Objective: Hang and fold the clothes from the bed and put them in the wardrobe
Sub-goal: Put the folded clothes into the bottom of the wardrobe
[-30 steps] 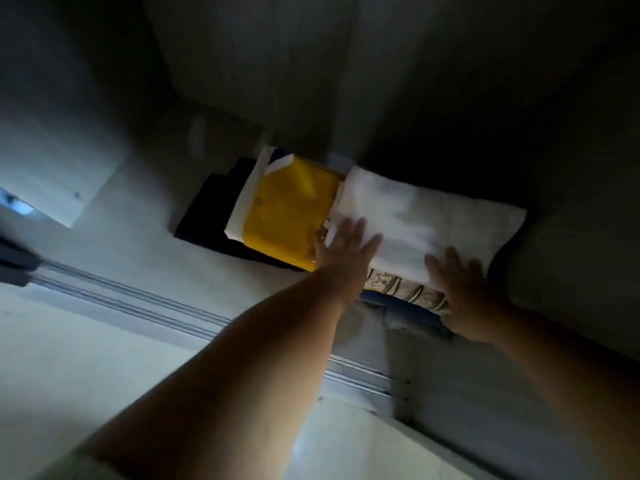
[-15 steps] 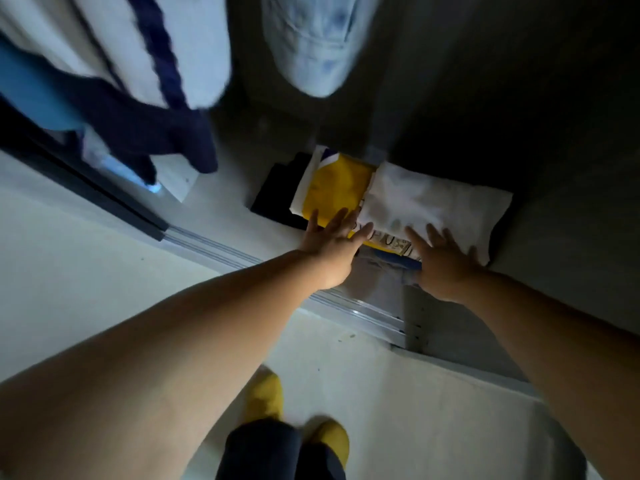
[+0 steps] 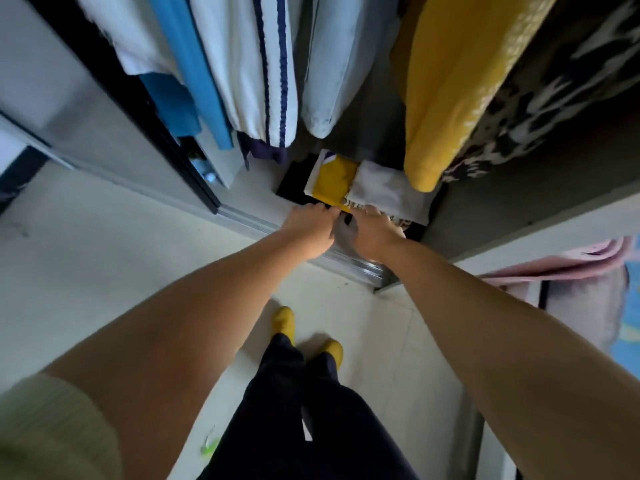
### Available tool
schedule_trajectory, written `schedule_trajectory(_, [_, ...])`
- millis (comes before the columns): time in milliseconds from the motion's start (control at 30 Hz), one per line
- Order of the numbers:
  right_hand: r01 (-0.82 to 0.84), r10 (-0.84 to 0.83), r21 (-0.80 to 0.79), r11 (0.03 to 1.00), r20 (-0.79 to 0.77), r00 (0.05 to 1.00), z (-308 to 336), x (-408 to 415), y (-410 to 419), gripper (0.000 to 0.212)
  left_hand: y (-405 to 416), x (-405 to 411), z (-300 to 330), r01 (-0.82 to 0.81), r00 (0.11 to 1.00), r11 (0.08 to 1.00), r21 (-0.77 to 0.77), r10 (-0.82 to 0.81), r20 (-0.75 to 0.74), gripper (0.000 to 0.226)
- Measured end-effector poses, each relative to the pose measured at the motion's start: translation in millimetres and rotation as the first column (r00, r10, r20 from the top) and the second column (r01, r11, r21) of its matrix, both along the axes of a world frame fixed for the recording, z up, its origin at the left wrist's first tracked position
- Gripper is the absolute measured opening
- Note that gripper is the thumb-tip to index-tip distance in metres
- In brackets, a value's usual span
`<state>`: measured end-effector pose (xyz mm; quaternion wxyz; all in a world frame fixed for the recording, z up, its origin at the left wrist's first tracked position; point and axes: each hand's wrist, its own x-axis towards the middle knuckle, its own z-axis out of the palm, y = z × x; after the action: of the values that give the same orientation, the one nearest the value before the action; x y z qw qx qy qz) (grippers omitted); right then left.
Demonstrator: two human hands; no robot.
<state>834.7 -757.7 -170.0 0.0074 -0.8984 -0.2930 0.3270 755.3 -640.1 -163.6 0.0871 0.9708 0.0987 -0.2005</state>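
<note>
Yellow folded top: I see it on the wardrobe floor beside the white folded piece.
Hanging clothes: on the rail.
Left hand, right hand: at the stack's front edge; grip unclear.
Left: bed items unseen, I judge.

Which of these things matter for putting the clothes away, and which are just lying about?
Part of the job:
- left hand and right hand, at the front edge of the folded piles
- folded white garment
- folded yellow garment
- hanging yellow garment
- wardrobe floor

Just lying about:
- pink cloth
- green scrap on the tiles
</note>
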Motion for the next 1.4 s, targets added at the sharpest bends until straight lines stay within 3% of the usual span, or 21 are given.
schedule_trajectory(233, [0.131,-0.133,0.037,0.991,0.067,0.989,54.7,-22.4,-54.5,0.051,-25.9,-14.5,54.1,0.048,0.997,0.998,-0.028,-0.046,0.066,0.028])
schedule_trajectory(367, [0.269,-0.272,0.063,0.961,0.049,0.961,77.7,-31.5,-87.0,0.051,-48.9,-10.9,70.1,0.089,0.996,0.992,-0.087,-0.087,0.032,0.040])
schedule_trajectory(567, [0.515,-0.525,0.121,0.849,0.074,0.848,100.2,-54.2,-148.9,0.049,-92.3,22.2,106.6,0.326,0.945,0.934,-0.148,-0.324,0.042,0.043])
schedule_trajectory(767, [0.721,-0.730,0.120,0.683,0.085,0.678,104.1,-117.3,-215.2,0.036,-165.8,15.6,115.9,0.610,0.792,0.789,-0.071,-0.608,0.045,0.051])
schedule_trajectory(1000, [0.928,-0.926,0.038,0.370,0.096,0.365,115.6,-231.4,-336.8,0.046,-306.8,-33.3,125.1,0.857,0.512,0.504,-0.108,-0.856,0.070,0.051])
schedule_trajectory(1233, [0.985,-0.980,0.022,0.174,0.100,0.171,126.6,-302.0,-446.0,0.045,-433.9,-62.4,135.0,0.939,0.338,0.334,-0.084,-0.940,0.045,0.051])
schedule_trajectory(1400, [0.991,-0.983,0.018,0.135,0.128,0.132,135.6,-327.1,-539.9,0.044,-526.6,-70.7,143.4,0.954,0.293,0.284,-0.099,-0.952,0.086,0.051])
